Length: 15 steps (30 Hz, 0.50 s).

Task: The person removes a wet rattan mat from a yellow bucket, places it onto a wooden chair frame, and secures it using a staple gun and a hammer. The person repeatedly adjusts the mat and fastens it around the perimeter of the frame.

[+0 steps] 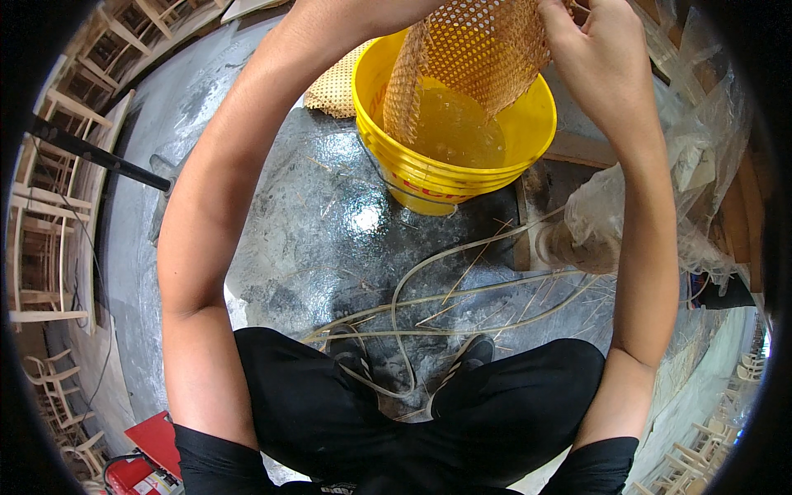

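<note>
A sheet of woven cane webbing [478,49] hangs curved into a yellow bucket [462,177], its lower edges reaching down to the cloudy liquid [454,124] inside. At the sheet's upper right edge, my right hand [598,37] is closed on the webbing, thumb toward the mesh. My left hand [388,10] is beside the sheet's upper left part. The picture's upper edge cuts it off, and its fingers do not show. Another piece of cane webbing [334,87] lies behind the bucket on the left.
Pale flexible hose or cane strands [396,309] loop over the wet grey floor [289,206] between the bucket and my shoes. Clear plastic sheeting [610,223] bunches at right. Wooden frames [54,206] stand at left. A red fire extinguisher [132,476] is at lower left.
</note>
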### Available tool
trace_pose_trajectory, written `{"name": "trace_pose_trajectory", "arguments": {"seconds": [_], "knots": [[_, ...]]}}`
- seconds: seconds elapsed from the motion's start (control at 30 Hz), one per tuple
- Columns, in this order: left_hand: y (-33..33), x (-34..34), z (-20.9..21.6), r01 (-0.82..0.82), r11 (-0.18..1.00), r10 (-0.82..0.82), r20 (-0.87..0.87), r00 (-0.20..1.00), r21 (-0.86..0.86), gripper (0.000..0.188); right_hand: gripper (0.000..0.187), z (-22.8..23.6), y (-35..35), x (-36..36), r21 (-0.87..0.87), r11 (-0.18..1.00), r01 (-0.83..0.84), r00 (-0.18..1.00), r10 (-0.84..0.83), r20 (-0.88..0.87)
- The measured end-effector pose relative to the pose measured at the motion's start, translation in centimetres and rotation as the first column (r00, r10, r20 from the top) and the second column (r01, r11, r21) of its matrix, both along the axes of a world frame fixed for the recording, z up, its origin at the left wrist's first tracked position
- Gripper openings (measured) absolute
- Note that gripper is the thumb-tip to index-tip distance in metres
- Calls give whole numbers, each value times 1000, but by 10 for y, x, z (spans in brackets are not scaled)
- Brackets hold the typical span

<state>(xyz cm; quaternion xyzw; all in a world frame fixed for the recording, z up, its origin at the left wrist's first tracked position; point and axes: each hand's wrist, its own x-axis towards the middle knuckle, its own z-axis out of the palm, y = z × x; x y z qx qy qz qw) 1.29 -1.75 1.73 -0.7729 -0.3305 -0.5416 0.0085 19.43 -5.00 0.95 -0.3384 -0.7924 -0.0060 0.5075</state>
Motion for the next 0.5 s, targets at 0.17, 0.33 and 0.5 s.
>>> {"name": "trace_pose_trajectory", "arguments": {"seconds": [0.17,0.33,0.5], "knots": [[1,3,-1,83,993,-86,35,996,79,24,22,-7,21,9,54,998,18,1000,-17,-20],[-1,5,0,-19,1000,20,23,1000,-15,23,24,-5,20,9,155,985,82,990,-98,99],[11,-3,-9,-77,997,78,-60,995,16,21,24,-8,10,4,222,959,174,971,-205,122]]}}
